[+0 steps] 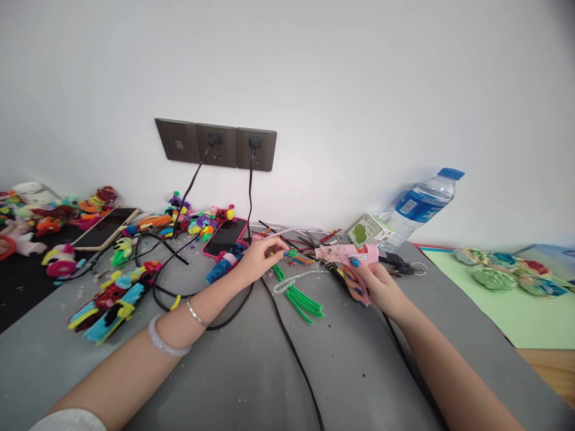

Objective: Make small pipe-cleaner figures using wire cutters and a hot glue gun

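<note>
My left hand (pixel 259 258) pinches a small green pipe-cleaner piece (pixel 291 254) between thumb and fingers, just above the grey table (pixel 350 365). My right hand (pixel 371 282) grips a pink hot glue gun (pixel 348 254), its nozzle pointing left toward that piece. A bundle of green pipe cleaners (pixel 303 299) and a string of pale beads (pixel 294 280) lie on the table between both hands. A black cord (pixel 294 353) runs from the gun area toward me.
Phones (pixel 104 228) (pixel 223 237) charge from wall sockets (pixel 215 143). Colourful pipe-cleaner crafts (pixel 110 302) lie at the left. A water bottle (pixel 420 206), a green carton (pixel 369 230) and keys (pixel 406 266) sit at the back right; a green mat (pixel 507 305) holds flowers.
</note>
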{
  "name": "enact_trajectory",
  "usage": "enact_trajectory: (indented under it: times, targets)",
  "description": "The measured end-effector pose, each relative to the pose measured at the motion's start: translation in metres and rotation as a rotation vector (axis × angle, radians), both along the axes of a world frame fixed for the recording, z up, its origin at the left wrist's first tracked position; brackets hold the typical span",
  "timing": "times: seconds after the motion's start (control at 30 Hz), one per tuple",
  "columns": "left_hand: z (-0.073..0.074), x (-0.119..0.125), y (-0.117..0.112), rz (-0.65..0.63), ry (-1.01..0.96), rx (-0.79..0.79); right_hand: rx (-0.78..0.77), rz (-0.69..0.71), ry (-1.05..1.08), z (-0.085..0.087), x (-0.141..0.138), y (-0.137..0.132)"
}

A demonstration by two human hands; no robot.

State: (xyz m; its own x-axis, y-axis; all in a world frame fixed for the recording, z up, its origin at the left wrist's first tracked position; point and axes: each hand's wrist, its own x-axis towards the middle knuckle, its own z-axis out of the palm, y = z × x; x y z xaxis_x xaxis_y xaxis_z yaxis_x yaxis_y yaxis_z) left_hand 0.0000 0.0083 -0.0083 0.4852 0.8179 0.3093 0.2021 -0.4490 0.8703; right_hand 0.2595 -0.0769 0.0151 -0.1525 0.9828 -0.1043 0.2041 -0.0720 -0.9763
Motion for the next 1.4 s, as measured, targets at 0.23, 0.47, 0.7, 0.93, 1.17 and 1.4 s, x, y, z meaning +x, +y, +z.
enact_trajectory:
  times: [0.23,0.47,0.7,0.93,1.17,1.4]
  targets:
    - [-0.001,-0.001,0.001,-0.032,0.0,0.025,0.046,0.009,-0.072,-0.004,-0.002,0.0]
    - [-0.001,-0.001,0.0,-0.054,-0.016,0.015,0.047,0.02,-0.111,-0.004,-0.001,0.001]
    - [0.001,-0.001,0.0,-0.058,-0.016,0.013,0.041,0.0,-0.324,0.003,0.001,0.0]
    - [0.0,-0.001,0.0,-0.052,-0.01,0.012,0.046,0.022,-0.395,0.006,0.001,-0.002]
    - [0.001,-0.001,0.0,-0.049,-0.007,0.026,0.038,0.084,-0.161,0.007,0.004,-0.003]
    - [0.0,-0.001,0.0,-0.049,-0.008,0.028,-0.006,0.094,0.056,0.005,0.005,-0.004]
